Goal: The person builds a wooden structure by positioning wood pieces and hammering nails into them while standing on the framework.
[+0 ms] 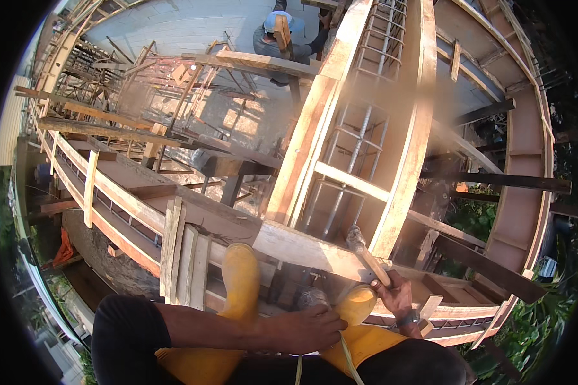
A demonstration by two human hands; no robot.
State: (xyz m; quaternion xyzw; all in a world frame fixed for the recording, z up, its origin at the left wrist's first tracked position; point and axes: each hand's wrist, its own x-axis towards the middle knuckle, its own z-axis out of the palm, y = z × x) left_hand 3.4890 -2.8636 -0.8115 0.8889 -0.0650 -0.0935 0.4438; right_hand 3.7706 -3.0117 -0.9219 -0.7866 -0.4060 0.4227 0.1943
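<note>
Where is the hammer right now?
In the head view, lower right: the hammer is in the right hand, its head resting on the wooden formwork board.

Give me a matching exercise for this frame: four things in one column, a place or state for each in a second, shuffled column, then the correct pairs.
Things:
1. hammer
2. left hand
3. rubber boots
4. steel rebar cage

Places or states:
A. yellow, planted on the wooden formwork
B. standing inside the plank box
C. gripped by the right hand
D. closed in a fist between the knees

Pairs: 1-C, 2-D, 3-A, 4-B
</note>
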